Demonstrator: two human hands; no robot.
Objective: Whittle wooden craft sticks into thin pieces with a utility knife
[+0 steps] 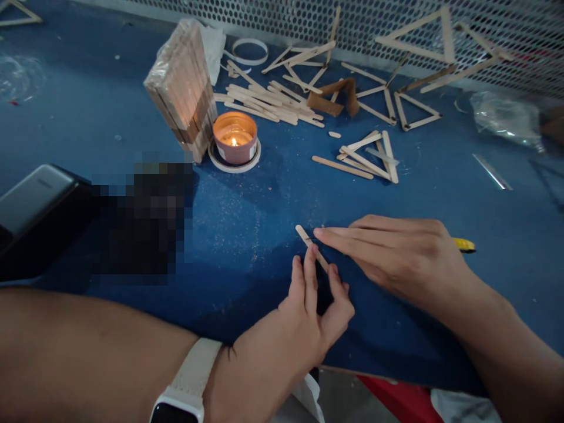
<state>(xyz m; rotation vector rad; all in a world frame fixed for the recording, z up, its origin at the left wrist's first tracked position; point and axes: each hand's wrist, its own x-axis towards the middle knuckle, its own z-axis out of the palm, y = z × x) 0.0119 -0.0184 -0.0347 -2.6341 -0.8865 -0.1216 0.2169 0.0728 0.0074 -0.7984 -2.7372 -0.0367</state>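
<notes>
Device (44, 191) with a grey top, left of your left hand; its small marking is illegible. Wrapped bundle (183, 88) and lit candle (234, 154), beyond that hand, show no readable writing. Your left hand (291, 323) pinches a wooden stick (304, 234), set aslant at its fingertips. Your right hand (400, 247) has its fingers extended and pressed together, tips just beside the stick; you cannot tell what it grips underneath. Yellow object (463, 244) shows beyond its knuckles. Step in hand, as judged: steadying the stick at a thin dark line; the next move calls for a firm left pinch and exact right-hand alignment.
</notes>
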